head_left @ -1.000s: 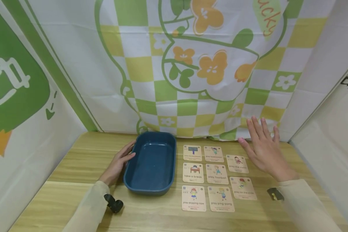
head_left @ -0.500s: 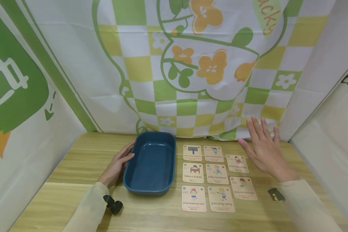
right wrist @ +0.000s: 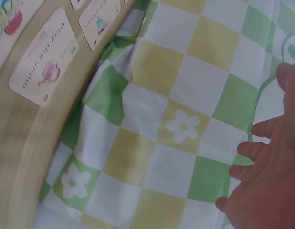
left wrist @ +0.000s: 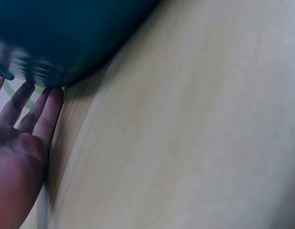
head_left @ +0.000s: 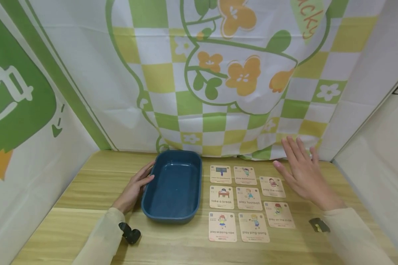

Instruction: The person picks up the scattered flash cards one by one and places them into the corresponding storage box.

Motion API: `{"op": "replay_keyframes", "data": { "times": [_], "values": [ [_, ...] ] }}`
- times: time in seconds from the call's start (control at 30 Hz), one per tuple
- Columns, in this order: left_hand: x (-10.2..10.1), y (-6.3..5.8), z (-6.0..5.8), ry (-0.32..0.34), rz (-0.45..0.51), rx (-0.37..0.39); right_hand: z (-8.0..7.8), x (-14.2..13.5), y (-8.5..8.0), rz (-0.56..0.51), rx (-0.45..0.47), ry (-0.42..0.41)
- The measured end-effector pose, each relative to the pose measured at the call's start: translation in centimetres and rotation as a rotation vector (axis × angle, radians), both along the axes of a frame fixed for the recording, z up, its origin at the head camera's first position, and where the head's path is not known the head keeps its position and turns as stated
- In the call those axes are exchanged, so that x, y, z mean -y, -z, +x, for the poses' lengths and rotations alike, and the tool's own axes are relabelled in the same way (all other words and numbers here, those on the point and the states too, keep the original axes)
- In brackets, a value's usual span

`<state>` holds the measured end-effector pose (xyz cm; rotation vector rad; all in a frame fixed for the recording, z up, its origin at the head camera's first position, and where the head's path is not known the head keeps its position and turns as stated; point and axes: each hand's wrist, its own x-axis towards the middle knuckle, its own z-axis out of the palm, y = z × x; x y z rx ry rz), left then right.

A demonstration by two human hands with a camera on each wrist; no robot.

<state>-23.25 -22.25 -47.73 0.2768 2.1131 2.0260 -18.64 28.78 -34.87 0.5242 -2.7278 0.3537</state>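
A dark blue rectangular tub (head_left: 172, 191) stands on the wooden table with nothing inside it. My left hand (head_left: 134, 189) is at its left side; in the left wrist view straight fingers (left wrist: 51, 109) touch the tub's outer wall (left wrist: 76, 38). In the head view the thumb lies close to the rim. Several picture cards lie face up to the right of the tub, among them "take a break" (head_left: 221, 197), "play football" (head_left: 249, 198) and "play ping-pong" (head_left: 254, 227). My right hand (head_left: 304, 176) is raised, fingers extended, beside the "play the violin" card (head_left: 272, 187), holding nothing.
Along the table's back edge hangs a checkered, flowered cloth (head_left: 219, 121). White printed panels (head_left: 378, 162) close off both sides. A small black device (head_left: 130, 233) is on the left sleeve, and another (head_left: 319, 225) is at the right sleeve.
My right hand has shifted slightly right and its fingertips have dropped a little. My left hand, the tub and the cards stay where they were.
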Motion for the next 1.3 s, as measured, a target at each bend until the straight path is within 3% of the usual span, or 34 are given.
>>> {"op": "replay_keyframes", "data": {
  "times": [0.27, 0.43, 0.9, 1.3],
  "values": [
    [0.0, 0.0, 0.0, 0.005, 0.010, 0.002, 0.9, -0.8, 0.5, -0.274, 0.137, -0.093],
    [0.0, 0.1, -0.1, 0.006, 0.015, -0.003, 1.4, -1.4, 1.1, -0.354, 0.184, -0.115],
    [0.0, 0.1, 0.0, 0.005, 0.014, -0.009, 2.7, -2.6, 3.8, -0.375, 0.182, -0.105],
    [0.0, 0.2, -0.1, 0.011, 0.053, -0.008, 3.1, -3.8, 6.2, -0.402, 0.278, -0.042]
  ]
}}
